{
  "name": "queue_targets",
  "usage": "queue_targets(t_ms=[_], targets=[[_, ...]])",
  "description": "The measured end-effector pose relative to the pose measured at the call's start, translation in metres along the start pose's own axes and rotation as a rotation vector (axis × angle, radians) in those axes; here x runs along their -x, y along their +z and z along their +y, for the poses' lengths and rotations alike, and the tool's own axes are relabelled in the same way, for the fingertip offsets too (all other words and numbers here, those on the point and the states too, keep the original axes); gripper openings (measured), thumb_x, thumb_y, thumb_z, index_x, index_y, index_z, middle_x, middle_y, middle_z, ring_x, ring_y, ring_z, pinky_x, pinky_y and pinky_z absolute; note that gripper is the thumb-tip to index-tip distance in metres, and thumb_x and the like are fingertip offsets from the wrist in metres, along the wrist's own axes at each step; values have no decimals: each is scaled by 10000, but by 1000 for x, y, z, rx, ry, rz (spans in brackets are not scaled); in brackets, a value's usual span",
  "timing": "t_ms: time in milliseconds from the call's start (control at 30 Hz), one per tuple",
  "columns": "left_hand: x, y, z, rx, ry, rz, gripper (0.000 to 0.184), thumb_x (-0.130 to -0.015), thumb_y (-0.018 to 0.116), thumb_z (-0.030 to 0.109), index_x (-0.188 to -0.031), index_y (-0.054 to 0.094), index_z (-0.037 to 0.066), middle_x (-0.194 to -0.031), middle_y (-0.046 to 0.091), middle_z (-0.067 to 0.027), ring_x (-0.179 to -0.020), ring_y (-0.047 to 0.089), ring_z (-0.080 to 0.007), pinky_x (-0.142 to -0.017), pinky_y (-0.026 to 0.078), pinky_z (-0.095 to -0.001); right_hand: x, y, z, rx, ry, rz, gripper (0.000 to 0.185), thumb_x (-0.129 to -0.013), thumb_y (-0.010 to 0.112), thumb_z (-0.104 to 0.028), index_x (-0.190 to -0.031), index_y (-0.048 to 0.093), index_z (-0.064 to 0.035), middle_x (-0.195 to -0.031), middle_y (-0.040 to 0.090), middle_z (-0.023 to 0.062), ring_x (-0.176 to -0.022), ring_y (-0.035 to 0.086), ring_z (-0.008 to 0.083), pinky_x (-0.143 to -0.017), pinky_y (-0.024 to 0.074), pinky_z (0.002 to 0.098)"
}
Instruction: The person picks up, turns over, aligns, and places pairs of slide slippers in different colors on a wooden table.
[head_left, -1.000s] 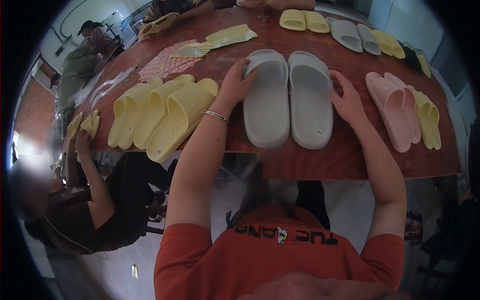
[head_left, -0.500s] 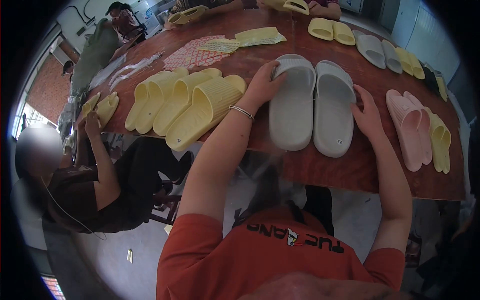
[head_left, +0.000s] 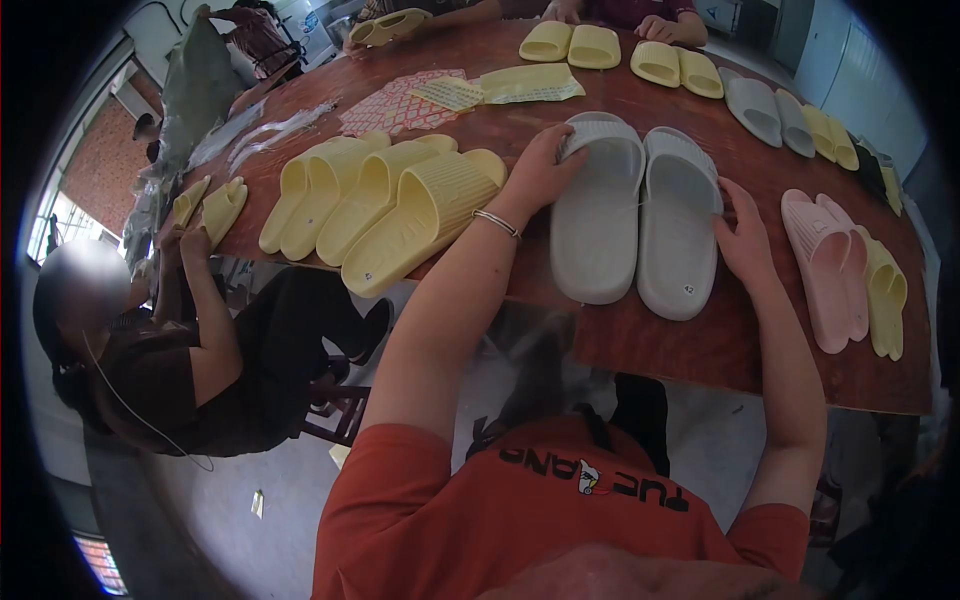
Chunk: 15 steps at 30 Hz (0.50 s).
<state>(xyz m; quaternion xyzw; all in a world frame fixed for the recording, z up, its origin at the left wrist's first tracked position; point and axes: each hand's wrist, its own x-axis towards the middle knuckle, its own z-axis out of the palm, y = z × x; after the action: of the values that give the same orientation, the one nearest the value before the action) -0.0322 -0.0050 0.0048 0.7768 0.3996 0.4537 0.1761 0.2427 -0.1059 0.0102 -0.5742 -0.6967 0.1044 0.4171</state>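
A pair of grey slide slippers lies side by side in front of me, soles down, with the straps at the far end. My left hand [head_left: 545, 170] grips the strap edge of the left grey slipper [head_left: 595, 255], fingers curled around its outer side. Against the outer edge of the right grey slipper [head_left: 675, 265], which carries a "42" sticker near the heel, my right hand [head_left: 745, 235] holds with thumb and fingertips. Left of my left forearm stand yellow slippers [head_left: 400, 235] in a row, leaning on one another.
Red-patterned sheets [head_left: 395, 105] and yellow printed sheets [head_left: 530, 84] lie beyond. Pink slippers [head_left: 830, 270] and small yellow slippers [head_left: 883, 300] sit at right. More slippers line the far edge. A seated person [head_left: 150, 350] at left handles small yellow slippers [head_left: 222, 212]; other people sit across.
A person across has set a pair of yellow slippers down on the far side of the table. The view has shifted slightly; my hands stay on the grey slippers.
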Motion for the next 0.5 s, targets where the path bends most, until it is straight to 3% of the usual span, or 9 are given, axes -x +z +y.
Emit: queue_targets(t_ms=[133,233,300,333,433,500], targets=[[-3,3,-7,-25,-13,-19,442,-770,587,213,-1122,427,-3,-1032,533,-170,-949,525,-252,-820,404,-310,-1,1,6,48,-23,-6,478,-726,508,-48,-1189,387,-41,-1191,418,140,-1066,441,263,-867,393,337],[-3,6,-11,123,-14,75,535,-724,633,216,-1133,390,-31,-1082,486,-208,-1021,476,-293,-860,383,-341,-1,0,3,37,-34,-12,480,-722,510,-44,-1187,387,-42,-1189,418,141,-1062,442,267,-864,393,338],[-1,2,-3,-245,86,271,623,-668,677,214,-1137,361,-47,-1134,427,-233,-1102,393,-335,-904,347,-378,0,1,8,24,-39,-18,481,-722,510,-43,-1187,386,-43,-1187,416,141,-1059,443,270,-862,394,337],[-1,2,-2,-249,87,275,623,-668,677,214,-1137,361,-47,-1134,427,-233,-1102,393,-335,-904,347,-378,-2,1,10,16,-45,-21,482,-722,510,-41,-1187,384,-44,-1185,415,141,-1056,444,272,-859,394,337],[-2,-1,3,-169,74,249,646,-633,693,216,-1134,365,-24,-1178,377,-232,-1163,304,-353,-935,303,-411,-1,1,7,15,-32,-24,487,-722,509,-33,-1191,378,-45,-1175,414,143,-1043,452,268,-851,398,332],[-5,-6,7,-299,93,25,638,-670,680,217,-1165,352,-15,-1132,442,-203,-1092,412,-327,-879,372,-381,-1,1,4,13,-47,-16,488,-721,506,-27,-1191,377,-42,-1170,414,145,-1039,456,264,-848,399,329]])
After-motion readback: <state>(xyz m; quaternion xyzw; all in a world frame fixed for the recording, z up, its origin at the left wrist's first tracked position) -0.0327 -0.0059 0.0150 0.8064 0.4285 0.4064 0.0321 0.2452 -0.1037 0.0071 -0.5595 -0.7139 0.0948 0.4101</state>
